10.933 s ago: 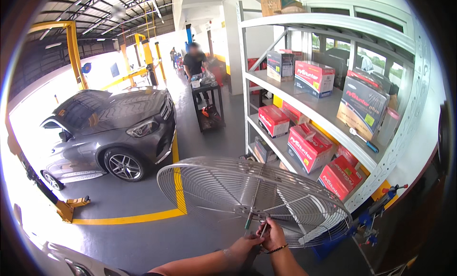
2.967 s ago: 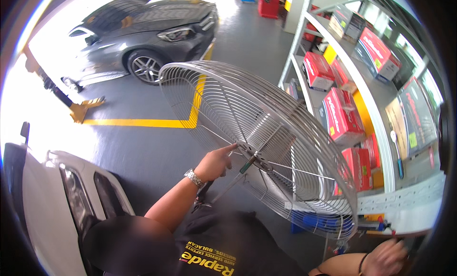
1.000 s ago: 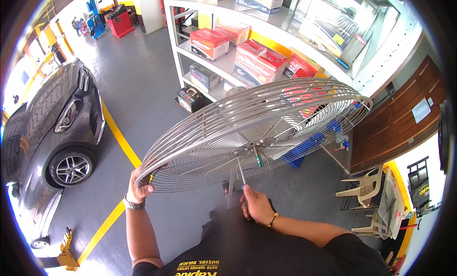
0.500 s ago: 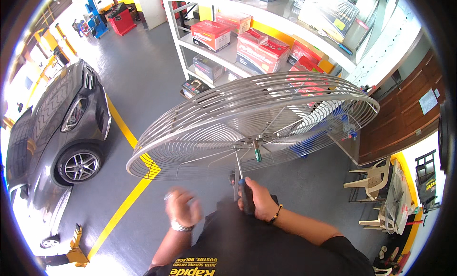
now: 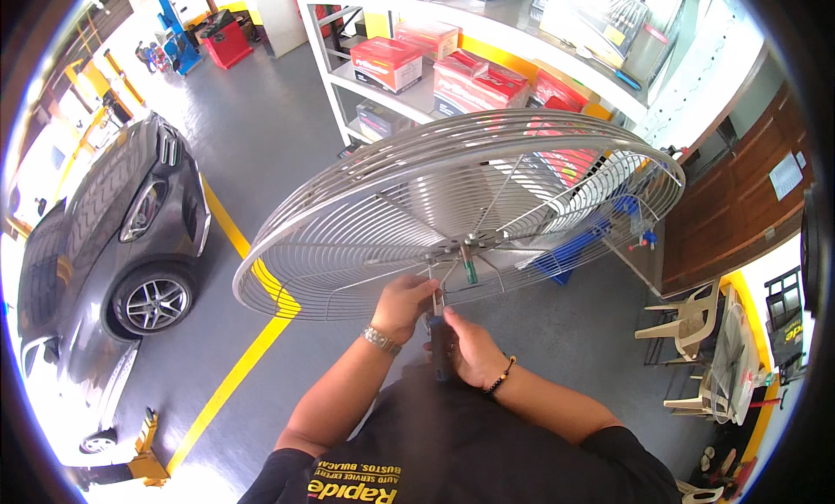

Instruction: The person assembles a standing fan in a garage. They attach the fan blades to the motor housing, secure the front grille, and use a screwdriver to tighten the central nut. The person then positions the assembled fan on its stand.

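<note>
A large round metal fan guard (image 5: 374, 200) fills the middle of the head view, tilted, with a hub of spokes at its centre. From that hub a short green-tipped rod (image 5: 470, 272) hangs down. In my right hand (image 5: 474, 347) is a screwdriver (image 5: 439, 343) with a dark handle, its shaft pointing up toward the hub. My left hand (image 5: 404, 308), with a metal watch at the wrist, has its fingers pinched around the screwdriver's shaft just under the guard. Whether the tip sits in a screw is too small to tell.
A white shelf (image 5: 326, 60) with red boxes (image 5: 387, 65) stands beyond the guard. To the left is a dark grey car (image 5: 113, 234) beside a yellow floor line (image 5: 230, 365). Beige plastic chairs (image 5: 687, 326) and a wooden door (image 5: 731, 234) are at the right.
My left hand has moved up and right from beside the guard to the screwdriver's shaft. The guard's underside tips a little more into view. My right hand keeps the screwdriver.
</note>
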Demonstrator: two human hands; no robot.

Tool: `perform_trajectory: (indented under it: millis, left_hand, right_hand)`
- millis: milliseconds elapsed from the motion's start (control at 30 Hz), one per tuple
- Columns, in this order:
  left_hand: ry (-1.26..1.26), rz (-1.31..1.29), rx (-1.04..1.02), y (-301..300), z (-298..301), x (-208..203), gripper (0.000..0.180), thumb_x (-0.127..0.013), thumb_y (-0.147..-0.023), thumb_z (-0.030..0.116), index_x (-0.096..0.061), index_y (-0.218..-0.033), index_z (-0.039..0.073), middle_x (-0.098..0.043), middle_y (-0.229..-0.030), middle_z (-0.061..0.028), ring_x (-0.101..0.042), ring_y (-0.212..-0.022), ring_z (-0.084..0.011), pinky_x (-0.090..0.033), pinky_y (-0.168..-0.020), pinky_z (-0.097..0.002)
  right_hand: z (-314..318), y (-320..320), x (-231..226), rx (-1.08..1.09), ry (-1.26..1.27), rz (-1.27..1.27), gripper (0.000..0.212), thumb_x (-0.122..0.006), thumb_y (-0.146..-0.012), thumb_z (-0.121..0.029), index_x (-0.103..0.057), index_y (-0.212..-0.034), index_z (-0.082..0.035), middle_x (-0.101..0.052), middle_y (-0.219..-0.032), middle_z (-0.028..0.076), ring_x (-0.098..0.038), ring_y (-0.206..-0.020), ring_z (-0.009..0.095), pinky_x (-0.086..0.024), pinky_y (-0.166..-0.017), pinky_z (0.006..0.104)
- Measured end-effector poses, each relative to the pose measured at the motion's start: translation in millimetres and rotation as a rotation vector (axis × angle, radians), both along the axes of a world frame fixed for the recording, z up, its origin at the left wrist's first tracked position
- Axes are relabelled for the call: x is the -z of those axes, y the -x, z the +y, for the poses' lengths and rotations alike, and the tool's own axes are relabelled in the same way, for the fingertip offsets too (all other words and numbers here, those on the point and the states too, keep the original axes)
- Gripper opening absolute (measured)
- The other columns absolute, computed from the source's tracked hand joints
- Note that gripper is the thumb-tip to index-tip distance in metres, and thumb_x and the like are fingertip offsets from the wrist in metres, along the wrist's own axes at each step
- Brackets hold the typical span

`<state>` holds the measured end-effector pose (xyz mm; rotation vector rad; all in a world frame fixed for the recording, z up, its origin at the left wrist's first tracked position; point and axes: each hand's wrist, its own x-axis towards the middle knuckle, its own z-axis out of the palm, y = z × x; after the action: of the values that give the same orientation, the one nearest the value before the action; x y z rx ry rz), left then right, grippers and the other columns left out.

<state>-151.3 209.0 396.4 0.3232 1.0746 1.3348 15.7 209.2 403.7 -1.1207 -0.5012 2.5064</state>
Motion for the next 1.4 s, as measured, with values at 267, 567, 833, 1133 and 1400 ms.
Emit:
perform_trajectory:
  millis: [267,567,833,1133,1400]
  left_hand:
    - [-0.071,-0.280,0.110,5,-4,0,0.026,-0.060,-0.095,0.018,-0.057,-0.113,0.000,-0.063,-0.093,-0.0069,-0.061,-0.080,-0.0187,-0.051,-0.074,-0.0321]
    - [-0.046,-0.122,0.098,3,2,9,0.026,-0.062,-0.094,0.019,-0.056,-0.112,0.002,-0.063,-0.093,-0.0077,-0.062,-0.084,-0.0208,-0.052,-0.074,-0.0340]
    - [0.143,-0.189,0.140,5,1,-6,0.047,-0.065,-0.089,0.032,-0.054,-0.130,0.011,-0.057,-0.125,-0.0028,-0.051,-0.119,-0.0171,-0.044,-0.099,-0.0281]
    - [0.096,-0.447,-0.187,-28,39,29,0.021,-0.061,-0.095,0.023,-0.063,-0.090,0.003,-0.066,-0.082,-0.0051,-0.065,-0.069,-0.0140,-0.052,-0.057,-0.0253]
    - [0.019,-0.548,-0.180,-27,39,30,0.024,-0.055,-0.099,0.030,-0.061,-0.092,0.008,-0.064,-0.085,0.0005,-0.057,-0.066,-0.0112,-0.048,-0.055,-0.0259]
  right_hand:
    - [-1,-14,-10,-0.114,0.081,0.221,0.037,-0.046,-0.101,-0.035,-0.058,-0.110,-0.001,-0.064,-0.101,0.013,-0.064,-0.085,0.026,-0.053,-0.080,0.0398]
    - [0,-12,-12,-0.124,-0.113,0.093,0.041,-0.051,-0.098,-0.042,-0.059,-0.107,-0.002,-0.065,-0.093,0.011,-0.064,-0.082,0.022,-0.052,-0.077,0.0329]
    - [2,-16,0,-0.149,-0.003,0.189,0.040,-0.043,-0.097,-0.032,-0.056,-0.115,0.002,-0.065,-0.097,0.016,-0.064,-0.083,0.028,-0.052,-0.078,0.0403]
    - [7,-26,13,-0.447,-0.944,-0.278,0.042,-0.046,-0.099,-0.028,-0.058,-0.122,0.005,-0.063,-0.117,0.008,-0.058,-0.107,0.019,-0.044,-0.096,0.0316]
    - [11,-31,16,-0.207,-0.066,0.034,0.043,-0.046,-0.100,-0.029,-0.057,-0.125,0.004,-0.064,-0.118,0.009,-0.058,-0.107,0.019,-0.045,-0.095,0.0343]
